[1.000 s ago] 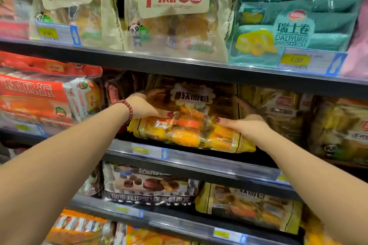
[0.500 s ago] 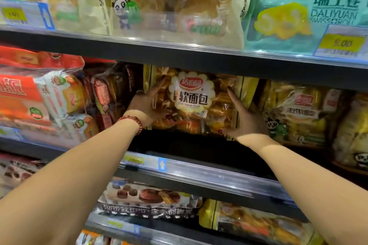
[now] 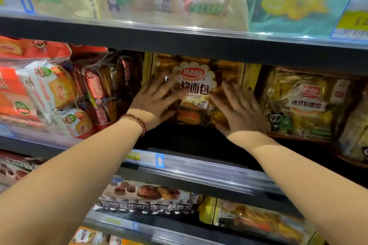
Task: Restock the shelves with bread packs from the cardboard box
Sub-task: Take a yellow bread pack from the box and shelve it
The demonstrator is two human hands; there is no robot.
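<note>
The left hand (image 3: 157, 101) lay flat, fingers straight and spread, pressing the front of the bread pack (image 3: 196, 74). The right hand (image 3: 239, 109) pressed the pack's other side the same way, and neither gripped it. The pack stood upright, set back on the middle shelf (image 3: 199, 165), between dark red-wrapped packs (image 3: 99, 89) and a yellow panda-marked pack (image 3: 304, 103). This looked like the seating step. The next move likely called for letting go without tipping it. The cardboard box was out of view.
</note>
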